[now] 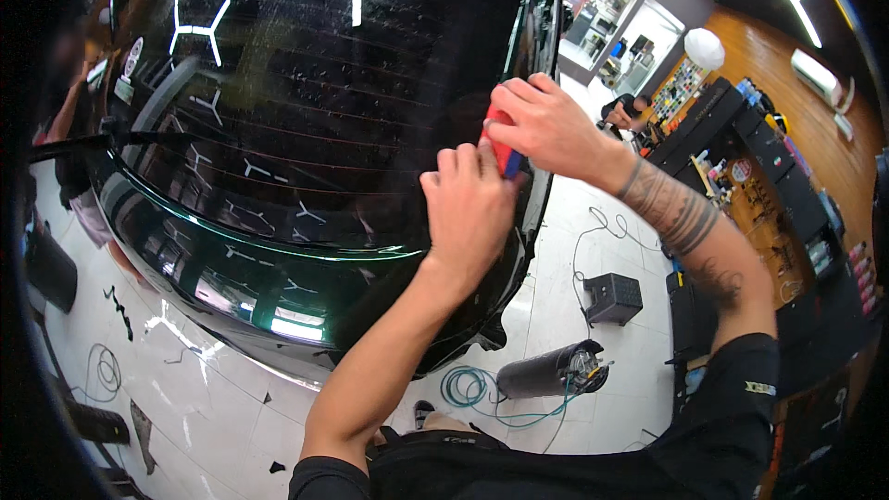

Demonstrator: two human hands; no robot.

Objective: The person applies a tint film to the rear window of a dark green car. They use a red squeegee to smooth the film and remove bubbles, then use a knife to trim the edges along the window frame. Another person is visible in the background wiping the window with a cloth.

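Observation:
My right hand (546, 130) is closed around a red-and-blue squeegee-like tool (501, 134) at the right edge of a dark rear window (343, 120). Its red part shows between the fingers, and a blue part shows lower down. My left hand (470, 213) is just below, its fingers bent and the index finger against the tool's lower end. The left thumb is blurred beside the blue part. Water drops and streaks mark the upper glass. Under the window curves the glossy dark green car body (269, 287).
On the floor at right are a black box (613, 298), a black cylinder (546, 372) and a coiled teal hose (468, 389). A black workbench (741, 250) holds bottles and tools. Another person (626, 113) is beyond it; someone else (74, 157) stands left of the car, near a wiper arm (74, 148).

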